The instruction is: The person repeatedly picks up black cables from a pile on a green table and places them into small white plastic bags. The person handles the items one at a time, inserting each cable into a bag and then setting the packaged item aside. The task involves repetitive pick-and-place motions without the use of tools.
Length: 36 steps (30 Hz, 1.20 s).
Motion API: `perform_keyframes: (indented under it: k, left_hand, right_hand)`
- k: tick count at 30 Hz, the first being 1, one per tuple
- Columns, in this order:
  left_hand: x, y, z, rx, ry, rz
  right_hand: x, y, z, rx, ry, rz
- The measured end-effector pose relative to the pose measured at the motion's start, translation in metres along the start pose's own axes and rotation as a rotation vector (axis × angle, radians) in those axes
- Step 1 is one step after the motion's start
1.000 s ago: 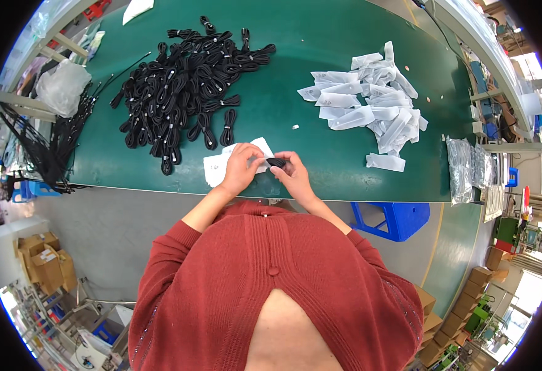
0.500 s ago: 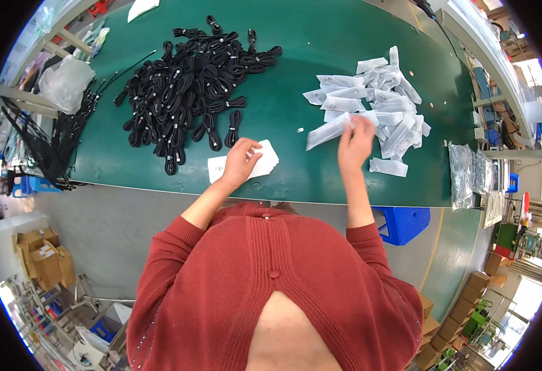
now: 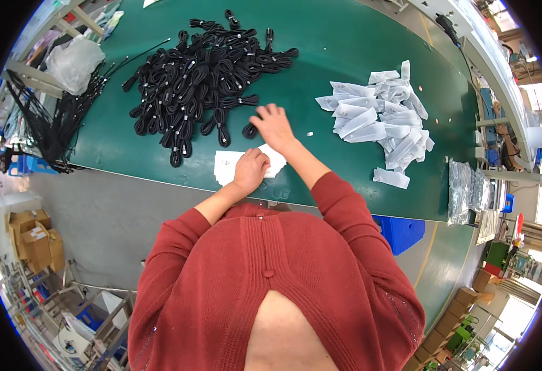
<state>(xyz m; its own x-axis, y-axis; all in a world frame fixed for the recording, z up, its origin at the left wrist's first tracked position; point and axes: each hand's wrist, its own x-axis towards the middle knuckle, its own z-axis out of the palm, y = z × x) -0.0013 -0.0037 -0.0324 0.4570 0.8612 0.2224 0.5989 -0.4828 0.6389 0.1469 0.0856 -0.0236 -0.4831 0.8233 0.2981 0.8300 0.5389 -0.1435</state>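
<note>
My left hand (image 3: 252, 170) rests on a flat stack of white plastic bags (image 3: 226, 162) near the table's front edge, its fingers curled and pinched at a bag. Just beyond it, my right hand (image 3: 273, 128) reaches over a coiled black cable (image 3: 250, 131), fingers apart; the hand partly covers that cable. A large heap of coiled black cables (image 3: 190, 80) lies at the left. On the right is a pile of filled white bags (image 3: 401, 114), apart from both hands.
Loose long black cables (image 3: 55, 123) and a crumpled clear bag (image 3: 76, 65) are at the table's left end. Clear plastic packs (image 3: 459, 185) hang by the right edge. A blue stool (image 3: 401, 234) stands below the green table (image 3: 320, 55).
My right hand has let go of a filled white bag at the right pile and moved left to the single coiled cable. My left hand's fingers have closed in on the bag stack.
</note>
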Motion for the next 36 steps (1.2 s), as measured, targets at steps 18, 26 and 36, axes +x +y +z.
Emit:
perform_keyframes:
  k: [18,26,36]
  left_hand:
    - [0.002,-0.01,-0.002,-0.393,0.031,-0.302]
    - [0.0,-0.005,-0.01,-0.394,0.016,-0.2]
    - [0.006,0.018,-0.035,-0.327,-0.045,0.087]
  right_hand:
    - [-0.13,-0.043,-0.07,0.783,-0.036,0.621]
    - [-0.128,-0.044,-0.073,0.536,-0.115,0.443]
    - [-0.124,-0.051,-0.064,1.15,-0.16,1.036]
